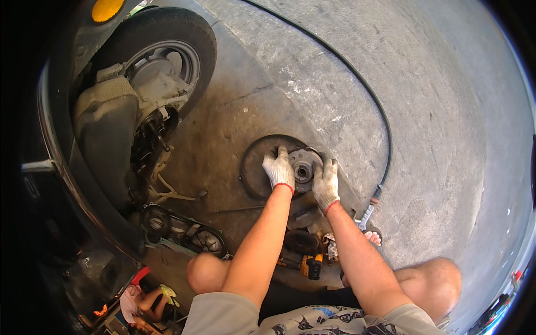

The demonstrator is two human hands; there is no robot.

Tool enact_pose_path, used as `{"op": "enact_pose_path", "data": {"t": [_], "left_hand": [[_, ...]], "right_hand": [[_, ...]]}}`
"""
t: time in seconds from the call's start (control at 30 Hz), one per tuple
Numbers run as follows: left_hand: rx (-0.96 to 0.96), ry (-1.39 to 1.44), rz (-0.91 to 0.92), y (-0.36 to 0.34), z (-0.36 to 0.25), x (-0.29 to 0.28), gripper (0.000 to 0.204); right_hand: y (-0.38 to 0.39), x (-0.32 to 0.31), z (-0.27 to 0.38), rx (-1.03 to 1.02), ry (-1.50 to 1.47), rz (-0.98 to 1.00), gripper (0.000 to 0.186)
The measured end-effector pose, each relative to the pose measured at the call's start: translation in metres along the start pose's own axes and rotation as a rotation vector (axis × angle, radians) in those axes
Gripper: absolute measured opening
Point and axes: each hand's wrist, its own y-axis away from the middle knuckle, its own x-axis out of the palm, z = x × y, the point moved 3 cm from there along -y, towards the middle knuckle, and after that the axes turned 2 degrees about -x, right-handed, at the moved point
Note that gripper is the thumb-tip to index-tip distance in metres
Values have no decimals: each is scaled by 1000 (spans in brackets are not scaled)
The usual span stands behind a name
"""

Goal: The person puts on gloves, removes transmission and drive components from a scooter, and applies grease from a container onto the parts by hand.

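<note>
A round metal hub assembly (302, 173) with a central bore sits low over the stained floor in front of me. My left hand (278, 170), in a white knitted glove with a red cuff, grips its left side. My gloved right hand (325, 184) grips the right side, fingers curled at its rim; their tips are partly hidden. A black belt loop (242, 165) lies around and behind the part. Just below, near my knees, are a dark toothed disc (301, 242), a yellow-and-black power tool (310, 266) and a crumpled rag (330, 245).
A scooter's rear wheel (204, 58) and uncovered engine (153, 139) fill the left. A cover with pulleys (181, 233) lies beside them. An air hose (381, 114) with a nozzle (368, 216) crosses the concrete at right. Another person (146, 304) appears at lower left.
</note>
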Motion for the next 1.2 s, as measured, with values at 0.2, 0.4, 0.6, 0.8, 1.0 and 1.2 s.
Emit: {"op": "enact_pose_path", "data": {"t": [0.2,0.4,0.6,0.8,1.0,1.2], "left_hand": [[-113,384,-199,17,13,-42,41],[-561,371,302,91,58,-59,20],[-855,725,391,110,81,-55,39],[-721,804,331,85,81,-53,54],[-677,548,398,65,71,-57,66],[-618,629,416,65,73,-57,52]], "right_hand": [[-1,-1,-12,-85,0,28,38],[-26,-10,-13,-265,-68,150,43],[-40,-22,0,-113,-144,456,46],[-42,-29,12,35,-276,657,54],[-46,-33,22,35,-202,719,54],[-30,-44,47,-57,-141,682,62]]}}
